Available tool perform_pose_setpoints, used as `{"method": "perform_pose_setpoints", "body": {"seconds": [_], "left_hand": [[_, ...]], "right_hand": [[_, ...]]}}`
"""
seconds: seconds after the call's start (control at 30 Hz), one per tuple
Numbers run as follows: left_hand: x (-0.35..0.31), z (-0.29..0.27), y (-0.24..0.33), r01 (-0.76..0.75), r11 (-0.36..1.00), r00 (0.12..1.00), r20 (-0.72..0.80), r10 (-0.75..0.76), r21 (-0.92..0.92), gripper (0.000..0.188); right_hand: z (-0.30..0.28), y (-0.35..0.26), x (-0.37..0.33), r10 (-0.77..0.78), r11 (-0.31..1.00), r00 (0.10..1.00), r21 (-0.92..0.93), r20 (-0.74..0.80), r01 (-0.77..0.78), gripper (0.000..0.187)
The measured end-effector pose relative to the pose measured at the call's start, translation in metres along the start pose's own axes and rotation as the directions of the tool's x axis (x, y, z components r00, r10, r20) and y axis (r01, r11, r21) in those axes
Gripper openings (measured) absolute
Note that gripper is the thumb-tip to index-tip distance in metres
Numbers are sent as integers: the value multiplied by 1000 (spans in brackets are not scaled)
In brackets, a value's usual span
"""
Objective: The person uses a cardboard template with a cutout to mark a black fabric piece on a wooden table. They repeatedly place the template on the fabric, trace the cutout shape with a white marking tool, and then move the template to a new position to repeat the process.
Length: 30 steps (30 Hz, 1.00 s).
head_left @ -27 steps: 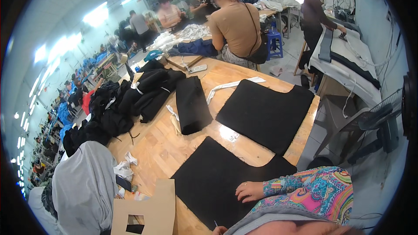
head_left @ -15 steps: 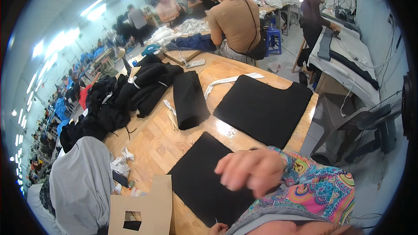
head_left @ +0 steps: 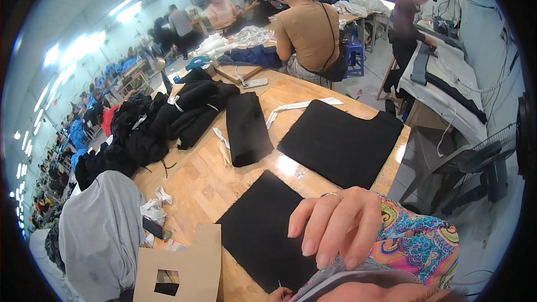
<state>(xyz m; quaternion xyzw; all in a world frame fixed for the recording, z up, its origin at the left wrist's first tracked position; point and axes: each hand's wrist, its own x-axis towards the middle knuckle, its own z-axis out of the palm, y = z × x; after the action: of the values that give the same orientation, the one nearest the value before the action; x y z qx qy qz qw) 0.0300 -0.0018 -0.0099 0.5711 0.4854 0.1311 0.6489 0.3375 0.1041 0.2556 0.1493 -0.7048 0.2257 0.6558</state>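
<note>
A dark, roughly square cut fabric piece [head_left: 268, 223] lies flat on the wooden table in front of me, its near right part hidden by my arm. Over its right edge my right hand [head_left: 338, 226] hovers with bent fingers apart and nothing visible in them; a patterned sleeve covers the wrist. At the lower edge only the fingertips of my left hand [head_left: 279, 295] show, pinched by the fabric around a thin pale-tipped item whose kind I cannot tell. Farther right lies a larger black cut panel [head_left: 341, 142] with a notched corner. A folded black fabric bundle [head_left: 248, 128] rests left of it.
A cardboard template [head_left: 179, 268] with a cut-out is at the near left, beside grey cloth [head_left: 100, 235]. Black garments [head_left: 168, 112] pile up along the far left edge. A chair [head_left: 428, 156] and a fan [head_left: 486, 156] stand at the right. Several people work beyond the table.
My right hand has moved slightly right, and its blurred, curled fingers now show clearly and hang farther down. The left fingertips stay at the fabric. The view has shifted a little.
</note>
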Motion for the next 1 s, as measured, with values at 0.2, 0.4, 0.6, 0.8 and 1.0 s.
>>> {"method": "perform_pose_setpoints", "body": {"seconds": [0.2, 0.4, 0.6, 0.8, 1.0], "left_hand": [[-21, 7, 84, -233, 952, 966, -64, 250, 199, 10], [-22, -1, 57, -125, 925, 960, -193, 205, 358, 8], [11, -1, 77, -238, 908, 934, -175, 311, 344, 8], [35, -6, 43, -234, 910, 888, -304, 343, 343, 10], [24, -13, 16, -244, 934, 924, -229, 306, 262, 8]], "right_hand": [[-4, -6, 10, 109, 990, 994, -86, 3, -109, 12], [-3, 23, -67, 713, 690, 701, -196, 15, -697, 23], [56, 21, -233, 984, 40, -47, -477, 169, -878, 59], [90, 28, -293, 955, -22, -176, -533, 240, -846, 40], [108, 23, -364, 936, -50, -192, -429, 294, -902, 32]]}}
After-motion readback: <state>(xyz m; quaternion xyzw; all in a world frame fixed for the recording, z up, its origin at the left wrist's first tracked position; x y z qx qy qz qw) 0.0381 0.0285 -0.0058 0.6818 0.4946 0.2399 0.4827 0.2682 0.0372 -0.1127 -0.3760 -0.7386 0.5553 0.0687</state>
